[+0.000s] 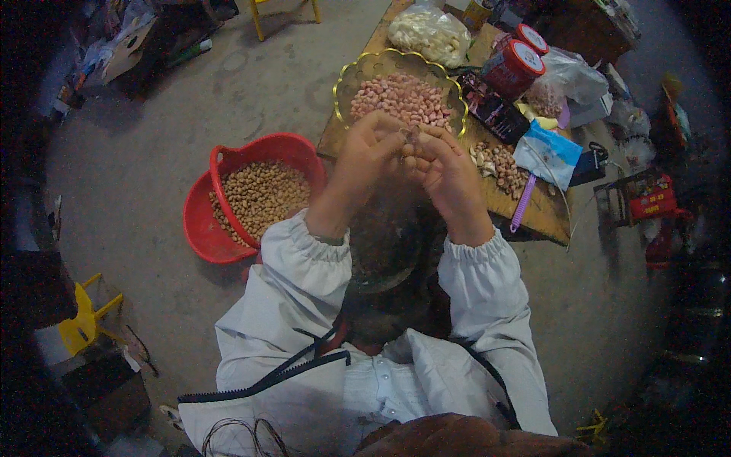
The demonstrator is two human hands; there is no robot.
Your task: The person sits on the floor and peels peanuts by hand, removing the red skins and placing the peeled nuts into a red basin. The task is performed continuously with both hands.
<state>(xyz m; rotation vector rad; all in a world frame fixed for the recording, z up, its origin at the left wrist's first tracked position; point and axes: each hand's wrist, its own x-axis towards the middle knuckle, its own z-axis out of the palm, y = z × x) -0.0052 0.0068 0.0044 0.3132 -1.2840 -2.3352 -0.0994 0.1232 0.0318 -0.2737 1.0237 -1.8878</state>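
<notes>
My left hand (368, 157) and my right hand (451, 165) meet fingertip to fingertip, pinching a small peanut (410, 135); blur hides whether it is whole or a piece of shell. Just beyond my fingers sits a clear scalloped bowl with a gold rim (337, 94), holding many pink peanut kernels (402, 97). Beneath my wrists is a dark round surface (388, 245), partly covered by my arms. To the left, a red plastic basket (197, 231) with a handle stands on the floor, with unshelled peanuts (268, 191) inside.
The wooden table (548, 214) also bears loose nuts (505, 165), a purple-handled tool (522, 203), a blue-and-white packet (548, 153), a dark box (494, 108), red tubs (514, 65) and a bag of pale pieces (428, 34). A yellow stool (85, 320) stands at lower left.
</notes>
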